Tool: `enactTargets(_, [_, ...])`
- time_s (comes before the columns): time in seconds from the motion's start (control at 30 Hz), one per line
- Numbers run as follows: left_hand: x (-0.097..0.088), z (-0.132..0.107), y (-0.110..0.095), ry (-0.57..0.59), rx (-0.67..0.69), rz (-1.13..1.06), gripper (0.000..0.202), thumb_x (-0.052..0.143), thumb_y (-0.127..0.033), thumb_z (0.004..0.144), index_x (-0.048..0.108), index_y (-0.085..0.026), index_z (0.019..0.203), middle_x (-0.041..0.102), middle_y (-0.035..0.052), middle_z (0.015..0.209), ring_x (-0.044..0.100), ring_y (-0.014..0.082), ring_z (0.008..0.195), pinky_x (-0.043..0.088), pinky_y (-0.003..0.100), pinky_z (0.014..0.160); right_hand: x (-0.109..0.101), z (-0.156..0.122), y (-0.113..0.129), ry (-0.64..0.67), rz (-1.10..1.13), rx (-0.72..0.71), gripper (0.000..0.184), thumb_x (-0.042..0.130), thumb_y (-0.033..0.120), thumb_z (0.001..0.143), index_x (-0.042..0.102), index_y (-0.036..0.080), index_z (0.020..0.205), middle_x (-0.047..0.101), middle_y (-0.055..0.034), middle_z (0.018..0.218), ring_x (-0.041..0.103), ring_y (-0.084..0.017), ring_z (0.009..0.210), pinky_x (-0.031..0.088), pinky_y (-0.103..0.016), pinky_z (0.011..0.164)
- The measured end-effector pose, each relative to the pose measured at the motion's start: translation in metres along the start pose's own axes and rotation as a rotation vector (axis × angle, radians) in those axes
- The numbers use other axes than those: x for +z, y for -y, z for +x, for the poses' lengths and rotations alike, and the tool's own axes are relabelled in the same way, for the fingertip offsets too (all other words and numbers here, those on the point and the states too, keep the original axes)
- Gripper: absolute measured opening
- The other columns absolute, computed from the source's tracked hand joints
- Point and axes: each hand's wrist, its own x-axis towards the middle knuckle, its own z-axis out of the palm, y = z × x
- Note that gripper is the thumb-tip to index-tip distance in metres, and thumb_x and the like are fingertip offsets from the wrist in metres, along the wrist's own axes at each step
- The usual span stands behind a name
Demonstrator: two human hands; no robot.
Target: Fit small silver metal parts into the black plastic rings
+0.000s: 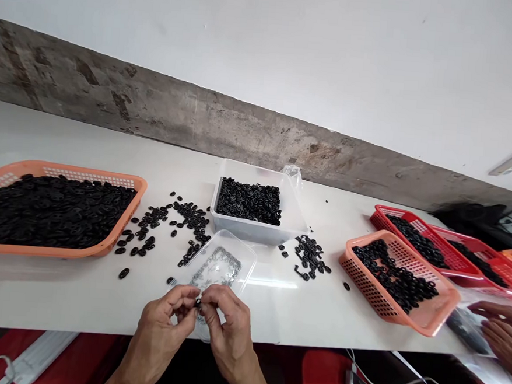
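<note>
My left hand (162, 324) and my right hand (232, 329) meet at the table's front edge. Between their fingertips they pinch a small black plastic part (198, 302), mostly covered by the fingers. Just beyond, a shallow clear tray (248, 263) holds many tiny shiny pieces (221, 264), too small to name. Loose black oval pieces (193, 218) lie scattered to the left of it. To the right is a small heap of black parts (310, 255), some with an arm sticking out. Behind the tray, a translucent bin (257, 232) contains a mass of small black parts (249, 200).
At the left, an orange basket (103, 248) is full of black ovals. An orange basket (380, 300) and red baskets (456, 266) with black parts stand at the right. Another person's hand (503, 329) is beside a plastic bag (468, 329). The wall (243, 127) runs behind the table.
</note>
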Motion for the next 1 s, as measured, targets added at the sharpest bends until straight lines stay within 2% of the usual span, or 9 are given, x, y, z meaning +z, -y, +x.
enactTargets(0.13, [-0.005,-0.002,-0.003,0.060,0.060,0.100,0.010,0.061,-0.018,0.073,0.067,-0.024,0.077,0.063,-0.0022,0.062,0.058,0.0160,0.057,0.047,0.022,0.058,0.001,-0.001,-0.001,0.026,0.057,0.087,0.014,0.050,0.012,0.089,0.059,0.018,0.081,0.057,-0.0017,0.074,0.054,-0.014,0.066,0.043,-0.025,0.062])
enactTargets(0.23, [-0.008,-0.003,-0.006,0.085,0.061,0.093,0.010,0.062,-0.018,0.072,0.069,-0.023,0.073,0.066,-0.0008,0.064,0.059,0.0161,0.057,0.047,0.022,0.058,0.002,-0.002,-0.003,0.035,0.159,0.181,0.011,0.053,0.015,0.088,0.059,0.018,0.079,0.054,0.0012,0.065,0.053,-0.012,0.057,0.042,-0.023,0.056])
enactTargets(0.33, [-0.004,-0.004,-0.005,0.002,-0.031,-0.052,0.011,0.067,-0.020,0.068,0.072,-0.023,0.078,0.071,0.0016,0.069,0.064,0.0184,0.063,0.050,0.023,0.060,0.006,-0.004,-0.007,-0.008,0.337,0.254,0.010,0.056,0.022,0.088,0.059,0.017,0.080,0.054,0.0018,0.062,0.054,-0.011,0.055,0.043,-0.022,0.055])
enactTargets(0.43, [0.005,-0.006,0.001,-0.094,-0.141,-0.277,0.018,0.073,-0.022,0.064,0.072,-0.022,0.082,0.073,0.0025,0.073,0.066,0.0200,0.069,0.053,0.025,0.065,0.012,-0.008,-0.011,-0.110,0.471,0.295,0.014,0.060,0.029,0.087,0.058,0.016,0.082,0.056,0.0018,0.059,0.054,-0.011,0.053,0.045,-0.022,0.054])
enactTargets(0.5, [0.011,-0.009,0.005,-0.095,-0.145,-0.367,0.013,0.074,-0.024,0.065,0.074,-0.021,0.078,0.073,0.0034,0.074,0.067,0.0205,0.071,0.054,0.026,0.069,0.016,-0.010,-0.013,-0.183,0.525,0.305,0.016,0.062,0.031,0.086,0.058,0.016,0.081,0.056,0.0021,0.057,0.053,-0.011,0.051,0.045,-0.023,0.054])
enactTargets(0.6, [0.019,-0.015,0.011,-0.097,-0.074,-0.378,0.005,0.073,-0.024,0.068,0.076,-0.020,0.071,0.072,0.0045,0.073,0.065,0.0207,0.071,0.053,0.027,0.070,0.020,-0.013,-0.013,-0.246,0.563,0.303,0.017,0.063,0.032,0.085,0.058,0.016,0.082,0.056,0.0022,0.058,0.053,-0.011,0.052,0.045,-0.022,0.054])
enactTargets(0.7, [0.021,-0.019,0.015,-0.168,-0.077,-0.397,0.005,0.074,-0.025,0.068,0.077,-0.021,0.070,0.072,0.0042,0.075,0.064,0.0211,0.072,0.053,0.027,0.069,0.021,-0.017,-0.013,-0.250,0.549,0.306,0.015,0.064,0.030,0.084,0.059,0.016,0.081,0.057,0.0016,0.060,0.054,-0.011,0.053,0.045,-0.022,0.054])
enactTargets(0.8, [0.019,-0.020,0.015,-0.214,-0.124,-0.469,0.007,0.075,-0.025,0.066,0.077,-0.022,0.072,0.073,0.0028,0.072,0.064,0.0202,0.071,0.053,0.026,0.067,0.018,-0.018,-0.012,-0.186,0.571,0.319,0.013,0.066,0.028,0.083,0.062,0.016,0.079,0.058,0.0008,0.061,0.054,-0.011,0.055,0.045,-0.023,0.057])
enactTargets(1.0, [0.012,-0.025,0.004,-0.120,-0.252,-0.467,0.009,0.076,-0.026,0.062,0.076,-0.019,0.065,0.066,0.0009,0.053,0.056,0.0146,0.051,0.048,0.022,0.051,0.014,-0.016,-0.014,-0.198,0.690,0.287,0.011,0.067,0.028,0.082,0.067,0.017,0.077,0.061,-0.0031,0.075,0.055,-0.016,0.072,0.044,-0.029,0.073])
